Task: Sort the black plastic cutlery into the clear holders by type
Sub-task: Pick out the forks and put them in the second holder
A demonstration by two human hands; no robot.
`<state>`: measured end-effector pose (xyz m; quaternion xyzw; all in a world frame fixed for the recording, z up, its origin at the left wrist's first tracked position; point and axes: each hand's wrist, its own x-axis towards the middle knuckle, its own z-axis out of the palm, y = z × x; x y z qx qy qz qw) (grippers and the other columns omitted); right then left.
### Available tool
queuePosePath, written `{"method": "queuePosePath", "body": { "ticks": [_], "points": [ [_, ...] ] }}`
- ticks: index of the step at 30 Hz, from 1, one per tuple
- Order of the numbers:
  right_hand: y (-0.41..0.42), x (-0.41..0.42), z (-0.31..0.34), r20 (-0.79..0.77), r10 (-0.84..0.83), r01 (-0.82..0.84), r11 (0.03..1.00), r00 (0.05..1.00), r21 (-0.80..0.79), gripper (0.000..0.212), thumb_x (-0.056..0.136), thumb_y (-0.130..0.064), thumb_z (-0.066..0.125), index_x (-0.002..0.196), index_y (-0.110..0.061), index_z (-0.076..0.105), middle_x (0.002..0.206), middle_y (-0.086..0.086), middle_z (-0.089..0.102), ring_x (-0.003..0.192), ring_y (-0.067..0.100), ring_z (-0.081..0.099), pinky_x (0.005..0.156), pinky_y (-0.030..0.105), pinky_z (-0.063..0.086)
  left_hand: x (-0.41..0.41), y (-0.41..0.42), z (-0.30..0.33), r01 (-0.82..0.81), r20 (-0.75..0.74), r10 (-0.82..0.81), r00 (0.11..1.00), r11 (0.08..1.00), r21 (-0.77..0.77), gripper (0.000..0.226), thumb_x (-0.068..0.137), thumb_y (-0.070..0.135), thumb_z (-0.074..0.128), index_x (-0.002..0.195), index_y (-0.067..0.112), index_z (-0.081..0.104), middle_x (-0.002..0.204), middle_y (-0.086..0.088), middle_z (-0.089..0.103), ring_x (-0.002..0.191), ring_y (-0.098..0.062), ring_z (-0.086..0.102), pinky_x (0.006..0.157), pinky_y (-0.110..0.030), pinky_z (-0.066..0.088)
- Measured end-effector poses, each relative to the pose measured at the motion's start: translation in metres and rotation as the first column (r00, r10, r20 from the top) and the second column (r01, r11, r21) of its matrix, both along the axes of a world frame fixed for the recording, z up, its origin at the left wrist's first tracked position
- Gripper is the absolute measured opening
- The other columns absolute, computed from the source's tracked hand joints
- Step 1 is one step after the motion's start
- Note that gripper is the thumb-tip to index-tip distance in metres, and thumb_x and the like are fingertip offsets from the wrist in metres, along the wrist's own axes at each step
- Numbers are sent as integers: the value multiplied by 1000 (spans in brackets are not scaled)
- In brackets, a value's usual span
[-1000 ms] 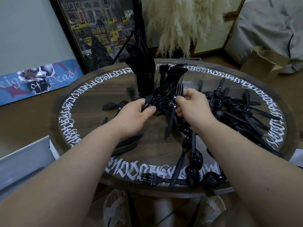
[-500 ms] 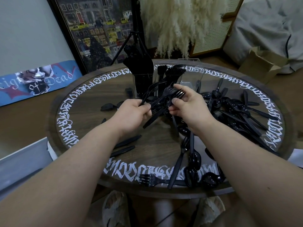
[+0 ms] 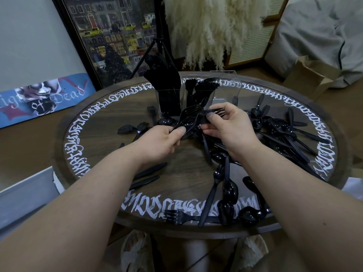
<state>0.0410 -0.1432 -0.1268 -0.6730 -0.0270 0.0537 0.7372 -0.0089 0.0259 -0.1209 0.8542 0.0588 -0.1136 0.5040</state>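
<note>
Two hands meet over the middle of the round desk (image 3: 102,134), sharing a small bundle of black forks (image 3: 193,117). The left hand (image 3: 160,143) grips the handle ends, thumb pressed on top and fingers curled beneath. The right hand (image 3: 228,126) pinches the same bundle nearer the tines, which fan out just beyond its fingertips. Directly past both hands stand the clear holders (image 3: 196,95): the one beyond the left hand is packed with upright black knives (image 3: 167,83), the next holds forks standing tines up, and the compartment beyond the right hand looks transparent, its contents hard to make out. To the right of the right hand lies a thick tangle of loose spoons and forks (image 3: 284,134), spreading toward the desk's lettered rim. Nearer the body, below the right wrist, a cluster of spoons, a knife and a fork (image 3: 225,197) lies at the near edge. Left of the left hand rest a few spoons (image 3: 127,129), and under the left forearm two knife handles (image 3: 149,173) lie side by side. Beyond the desk lean a framed city picture (image 3: 112,36) and a pale pampas plume (image 3: 212,26).
</note>
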Motion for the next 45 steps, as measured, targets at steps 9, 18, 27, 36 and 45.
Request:
{"method": "queuePosePath", "body": {
  "ticks": [9,18,27,36,45],
  "points": [
    [-6,2,-4,38,59,-46,958,998,-284,11,91,-2,59,91,-8,69,71,7,64,54,10,64,58,22,56,6,8,-4,-104,141,67,988,955,277,43,97,50,38,85,14,57,82,-3,61,85,-21,55,76,-31,39],
    [-8,1,1,15,230,-153,696,973,-702,17,91,-18,61,79,-12,72,52,1,59,49,12,52,59,28,47,10,11,-13,-47,187,-27,982,922,384,30,99,39,43,101,13,58,94,-4,65,92,-23,59,87,-40,46],
    [-8,8,-5,-22,65,-65,798,998,-599,17,86,-12,63,73,-2,68,54,5,57,35,3,46,50,24,39,6,-1,-6,66,195,-121,973,961,267,34,99,42,41,75,18,42,68,1,52,66,-15,48,68,-33,40],
    [-13,2,2,63,193,-118,795,979,-595,16,95,-18,55,89,-14,70,57,-2,58,54,10,50,64,28,45,3,-5,-3,50,120,-80,989,971,235,46,101,47,27,87,8,48,80,0,52,83,-22,52,80,-34,39],
    [-14,0,0,281,215,-14,817,935,-576,18,93,-13,58,102,-22,71,53,-28,57,54,-5,54,62,15,42,7,-3,-3,32,109,-64,992,962,272,44,99,50,31,83,17,55,77,4,56,79,-16,54,81,-34,42]
  ]
}}
